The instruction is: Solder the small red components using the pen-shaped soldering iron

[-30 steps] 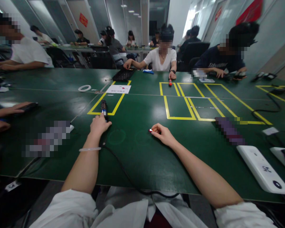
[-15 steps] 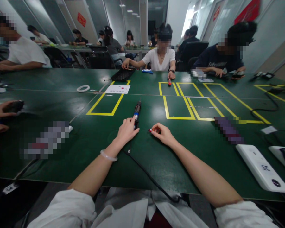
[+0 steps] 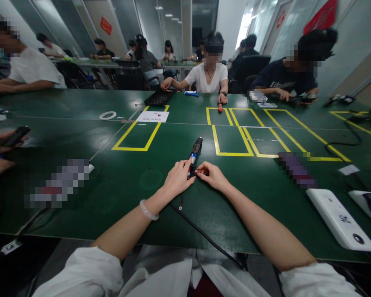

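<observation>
My left hand is closed around the lower part of what looks like an electric screwdriver, its dark front and its blue and silver middle uncased. The tool points away from me, tilted slightly right. My right hand pinches a small red part at the tool's rear end; whether the two are joined I cannot tell. A black cord runs from beneath my left wrist to the table's front edge. Beside it lies a thin wire with a small ring terminal.
Yellow tape outlines mark the green table. A white power bank and a phone lie at right, another blurred device at left. Farther off are a tape roll, a paper and a black tray. Co-workers sit around.
My left hand has shifted the tool to the right, up against the red part in my right hand, and the tool now leans more to the right. My right hand has barely moved.
</observation>
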Available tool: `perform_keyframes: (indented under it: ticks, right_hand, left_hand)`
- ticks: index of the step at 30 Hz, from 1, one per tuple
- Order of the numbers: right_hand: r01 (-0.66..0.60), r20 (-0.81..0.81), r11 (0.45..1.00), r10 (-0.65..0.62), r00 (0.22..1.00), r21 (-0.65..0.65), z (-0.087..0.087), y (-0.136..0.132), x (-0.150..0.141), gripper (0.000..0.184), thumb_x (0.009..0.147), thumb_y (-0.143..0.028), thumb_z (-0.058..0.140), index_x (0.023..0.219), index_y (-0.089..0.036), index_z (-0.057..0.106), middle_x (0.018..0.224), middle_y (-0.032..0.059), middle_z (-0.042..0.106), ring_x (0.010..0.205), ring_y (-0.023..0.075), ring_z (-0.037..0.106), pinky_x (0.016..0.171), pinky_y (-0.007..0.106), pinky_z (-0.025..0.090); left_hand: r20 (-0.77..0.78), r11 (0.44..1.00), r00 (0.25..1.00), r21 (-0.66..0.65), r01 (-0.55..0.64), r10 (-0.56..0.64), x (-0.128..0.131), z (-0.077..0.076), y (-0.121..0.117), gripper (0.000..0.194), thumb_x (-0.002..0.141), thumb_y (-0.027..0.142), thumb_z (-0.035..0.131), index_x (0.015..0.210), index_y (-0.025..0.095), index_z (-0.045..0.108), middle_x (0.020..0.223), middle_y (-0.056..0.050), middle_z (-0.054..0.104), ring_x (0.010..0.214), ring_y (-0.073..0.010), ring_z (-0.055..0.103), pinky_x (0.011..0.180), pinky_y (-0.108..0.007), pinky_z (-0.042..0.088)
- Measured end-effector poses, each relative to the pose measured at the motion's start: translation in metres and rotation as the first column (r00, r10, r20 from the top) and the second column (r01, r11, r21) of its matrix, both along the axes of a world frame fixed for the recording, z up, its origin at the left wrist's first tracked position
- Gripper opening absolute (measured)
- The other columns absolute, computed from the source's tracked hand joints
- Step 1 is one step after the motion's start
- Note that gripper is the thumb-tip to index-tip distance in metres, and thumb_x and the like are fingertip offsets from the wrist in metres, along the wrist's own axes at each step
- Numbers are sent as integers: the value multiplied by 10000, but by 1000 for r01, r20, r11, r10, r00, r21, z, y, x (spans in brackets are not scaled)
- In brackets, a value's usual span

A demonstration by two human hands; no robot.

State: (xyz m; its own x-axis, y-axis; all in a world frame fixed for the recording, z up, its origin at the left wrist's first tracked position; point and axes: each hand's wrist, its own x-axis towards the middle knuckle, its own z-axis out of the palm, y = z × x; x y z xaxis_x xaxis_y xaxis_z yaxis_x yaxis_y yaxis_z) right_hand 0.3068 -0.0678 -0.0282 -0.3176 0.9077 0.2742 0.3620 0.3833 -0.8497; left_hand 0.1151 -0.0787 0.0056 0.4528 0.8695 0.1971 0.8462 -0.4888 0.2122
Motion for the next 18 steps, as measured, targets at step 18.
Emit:
perform_keyframes:
  ticks: [18]
  right_hand:
    - [-54,6,995,54,999,87,5,-3,1,52,836,-214,610,875,-184,628,824,24,629,709,144,577,683,274,471]
  left_hand:
    - [-16,999,999,30,-35,36,5,-2,-3,626,860,465,545,1397,189,376,1269,-127,520,1105,-266,511,907,-367,451]
